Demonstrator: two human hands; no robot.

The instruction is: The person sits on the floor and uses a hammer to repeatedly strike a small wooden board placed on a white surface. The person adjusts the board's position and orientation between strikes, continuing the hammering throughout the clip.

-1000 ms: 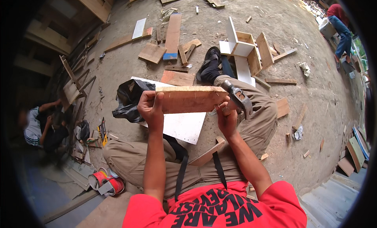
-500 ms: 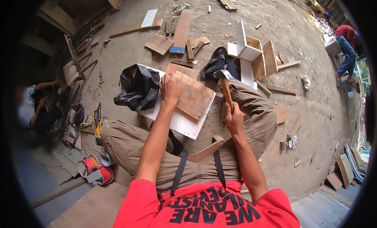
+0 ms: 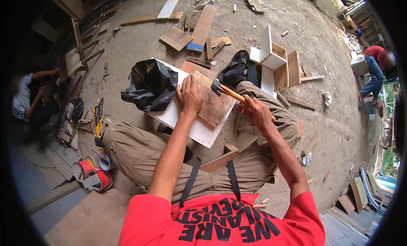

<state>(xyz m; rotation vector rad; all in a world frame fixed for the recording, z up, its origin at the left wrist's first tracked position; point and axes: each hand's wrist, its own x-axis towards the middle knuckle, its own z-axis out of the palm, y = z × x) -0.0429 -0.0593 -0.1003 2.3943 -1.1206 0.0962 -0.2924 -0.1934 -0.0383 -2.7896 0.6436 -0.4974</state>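
My right hand (image 3: 257, 112) is wrapped round the wooden handle of a claw hammer (image 3: 232, 93). The hammer lies nearly level, its metal head over the right part of a brown wooden board (image 3: 214, 105). Fingers extended, my left hand (image 3: 189, 95) lies flat against the left edge of that board. Whether a nail sits under those fingers cannot be seen. Beneath the brown board is a white panel (image 3: 202, 135) with small holes along its near edge. A black plastic bag (image 3: 148, 91) rests on the panel's left side, beside my left hand.
An assembly of white and wooden boards (image 3: 293, 68) stands beyond my right knee. A plank with a blue end (image 3: 203, 27) and several offcuts lie ahead. To the left are a handsaw (image 3: 98, 121) and red cans (image 3: 101, 179). Two other people are at the far left and far right.
The hammer has swung from upright to nearly level, its head moving left and down over the board. My left hand's fingers have flattened out and moved slightly nearer.
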